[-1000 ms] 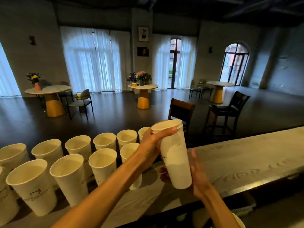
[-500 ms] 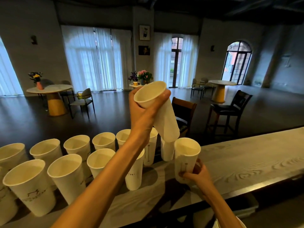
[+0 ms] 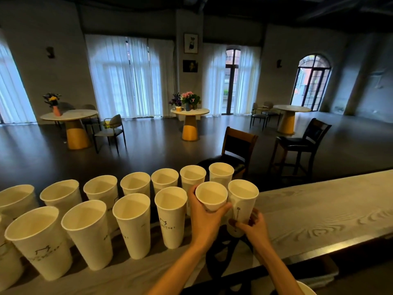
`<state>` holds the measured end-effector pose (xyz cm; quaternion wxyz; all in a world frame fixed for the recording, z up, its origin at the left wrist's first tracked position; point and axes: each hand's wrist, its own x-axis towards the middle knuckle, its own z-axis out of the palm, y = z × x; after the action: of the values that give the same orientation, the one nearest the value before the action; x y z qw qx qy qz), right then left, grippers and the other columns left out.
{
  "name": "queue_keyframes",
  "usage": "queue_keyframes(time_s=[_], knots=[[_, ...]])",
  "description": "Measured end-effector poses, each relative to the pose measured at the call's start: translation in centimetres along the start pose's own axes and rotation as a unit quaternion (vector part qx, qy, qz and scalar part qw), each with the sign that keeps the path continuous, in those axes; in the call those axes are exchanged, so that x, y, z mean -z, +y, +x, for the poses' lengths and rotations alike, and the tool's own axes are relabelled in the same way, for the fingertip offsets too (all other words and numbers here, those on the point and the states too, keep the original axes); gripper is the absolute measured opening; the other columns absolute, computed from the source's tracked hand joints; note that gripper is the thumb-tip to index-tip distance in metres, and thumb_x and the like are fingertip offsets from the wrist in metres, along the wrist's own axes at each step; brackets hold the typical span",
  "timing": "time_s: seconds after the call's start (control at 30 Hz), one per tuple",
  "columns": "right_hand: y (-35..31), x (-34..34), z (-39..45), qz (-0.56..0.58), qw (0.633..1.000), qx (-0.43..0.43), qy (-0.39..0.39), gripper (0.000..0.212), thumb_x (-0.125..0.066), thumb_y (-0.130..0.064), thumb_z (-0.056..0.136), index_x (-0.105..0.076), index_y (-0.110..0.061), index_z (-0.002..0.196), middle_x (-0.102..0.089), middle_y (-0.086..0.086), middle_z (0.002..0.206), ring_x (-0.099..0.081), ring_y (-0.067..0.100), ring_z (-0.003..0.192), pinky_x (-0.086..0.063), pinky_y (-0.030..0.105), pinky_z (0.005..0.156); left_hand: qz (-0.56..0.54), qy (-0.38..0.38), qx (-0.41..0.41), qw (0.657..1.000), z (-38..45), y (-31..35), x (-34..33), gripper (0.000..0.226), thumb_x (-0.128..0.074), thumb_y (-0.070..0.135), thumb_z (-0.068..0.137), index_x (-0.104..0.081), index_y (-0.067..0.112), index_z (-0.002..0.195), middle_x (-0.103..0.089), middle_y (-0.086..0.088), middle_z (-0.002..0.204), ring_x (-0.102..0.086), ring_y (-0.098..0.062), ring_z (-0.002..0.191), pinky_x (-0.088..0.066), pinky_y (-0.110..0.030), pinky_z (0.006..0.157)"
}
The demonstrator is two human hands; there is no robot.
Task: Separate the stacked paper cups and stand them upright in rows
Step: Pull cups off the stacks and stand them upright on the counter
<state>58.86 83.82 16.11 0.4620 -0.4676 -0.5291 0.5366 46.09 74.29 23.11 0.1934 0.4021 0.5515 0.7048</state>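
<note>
Several tall white paper cups stand upright in two rows on a grey wooden counter [image 3: 314, 211]; the front row ends at a cup [image 3: 172, 211] beside my hands. My left hand [image 3: 204, 222] grips a cup [image 3: 211, 195] just below its rim, upright in the front row; its base is hidden behind my hand. My right hand [image 3: 253, 227] holds the lower part of another upright cup [image 3: 242, 199] just to its right, which stands on the counter. The back row ends at a cup [image 3: 221, 172] by the far edge.
The counter runs on to the right. Behind its far edge stand a wooden chair [image 3: 238, 145] and a dark bar stool [image 3: 302, 143]. A white rim [image 3: 306, 289] shows at the bottom right corner. Round tables with flowers stand far back in the room.
My left hand brought the cup it had lifted off the stack down from chest height into the front row. My right hand stayed on the other cup, standing on the counter.
</note>
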Motion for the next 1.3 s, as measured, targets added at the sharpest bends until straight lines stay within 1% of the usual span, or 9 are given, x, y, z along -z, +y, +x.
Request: queue_keyframes(time_s=[0.1,0.27,0.4,0.53,0.77,0.9,1.07,1.13,1.3], knots=[[0.5,-0.1,0.3,-0.009,1.000,0.004,-0.010,0.087,-0.087,0.000,0.063,-0.044,-0.015,0.137,-0.057,0.009,0.132,-0.055,0.030,0.121,-0.052,0.047,0.096,0.014,0.006,0.000,1.000,-0.2,-1.2,0.2,0.091,-0.093,0.018,0.066,-0.032,0.045,0.128,-0.049,0.025,0.127,-0.046,0.024,0.112,-0.040,0.002,0.087],[1.3,-0.1,0.3,-0.024,0.999,0.005,-0.029,0.076,-0.085,0.004,0.064,-0.046,-0.022,0.124,-0.060,0.005,0.120,-0.059,0.022,0.107,-0.054,0.033,0.081,0.026,0.012,0.004,1.000,0.0,-2.6,0.4,0.093,-0.093,0.022,0.066,-0.036,0.030,0.139,-0.051,0.022,0.132,-0.049,0.014,0.119,-0.041,-0.002,0.093],[1.9,-0.3,0.5,-0.044,0.999,0.012,-0.019,0.075,-0.085,0.003,0.064,-0.049,-0.016,0.127,-0.062,0.005,0.119,-0.061,0.023,0.108,-0.054,0.032,0.081,0.039,0.014,0.046,0.998,-0.5,-4.0,0.6,0.091,-0.088,0.014,0.067,-0.038,0.031,0.141,-0.052,0.017,0.134,-0.048,0.004,0.122,-0.041,-0.019,0.105],[2.3,-0.5,0.4,-0.064,0.997,0.016,-0.025,0.077,-0.087,-0.001,0.061,-0.051,-0.021,0.126,-0.064,0.002,0.119,-0.063,0.022,0.108,-0.058,0.040,0.085,0.061,0.019,0.085,0.994,-1.5,-5.4,0.9,0.078,-0.089,0.010,0.067,-0.044,0.047,0.119,-0.054,0.026,0.116,-0.053,0.005,0.107,-0.044,-0.019,0.095],[2.5,-0.7,0.5,-0.090,0.995,0.014,-0.040,0.075,-0.087,-0.006,0.066,-0.051,-0.017,0.130,-0.062,0.000,0.121,-0.060,0.021,0.113,-0.056,0.023,0.070,0.120,0.023,0.141,0.982,-1.5,-7.6,1.6,0.070,-0.082,0.000,0.070,-0.044,0.030,0.121,-0.056,0.007,0.111,-0.057,-0.021,0.115,-0.050,-0.036,0.098],[2.8,-1.1,0.1,-0.120,0.992,0.016,-0.025,0.075,-0.089,-0.016,0.065,-0.053,-0.021,0.131,-0.062,0.001,0.126,-0.059,0.023,0.118,-0.054,0.043,0.094,0.145,0.017,0.180,0.973,-2.0,-8.3,1.9,0.073,-0.079,-0.005,0.073,-0.046,0.009,0.136,-0.058,-0.010,0.128,-0.054,-0.029,0.126,-0.045,-0.035,0.102],[2.5,-1.6,-1.4,-0.140,0.990,0.026,-0.016,0.084,-0.089,-0.005,0.062,-0.048,-0.016,0.135,-0.058,-0.001,0.124,-0.053,0.018,0.118,-0.047,0.031,0.092,0.174,-0.006,0.191,0.966,-2.5,-8.5,2.3,0.090,-0.077,-0.006,0.066,-0.036,0.008,0.146,-0.051,-0.013,0.140,-0.047,-0.032,0.134,-0.042,-0.047,0.111],[2.5,-1.6,-2.2,-0.149,0.988,0.024,-0.016,0.086,-0.087,-0.002,0.064,-0.045,-0.014,0.139,-0.056,0.001,0.131,-0.051,0.022,0.124,-0.047,0.027,0.089,0.183,-0.023,0.187,0.965,-2.8,-8.7,2.5,0.097,-0.080,-0.001,0.064,-0.033,0.010,0.149,-0.049,-0.012,0.143,-0.044,-0.031,0.137,-0.041,-0.049,0.112],[2.2,-0.8,-4.1,-0.174,0.985,-0.009,-0.016,0.095,-0.083,-0.003,0.070,-0.032,-0.013,0.149,-0.045,0.009,0.147,-0.044,0.028,0.134,-0.045,0.036,0.102,0.185,-0.047,0.188,0.963,-4.1,-7.5,3.2,0.079,-0.086,0.019,0.067,-0.047,0.013,0.134,-0.057,-0.007,0.130,-0.056,-0.026,0.124,-0.049,-0.041,0.104]])
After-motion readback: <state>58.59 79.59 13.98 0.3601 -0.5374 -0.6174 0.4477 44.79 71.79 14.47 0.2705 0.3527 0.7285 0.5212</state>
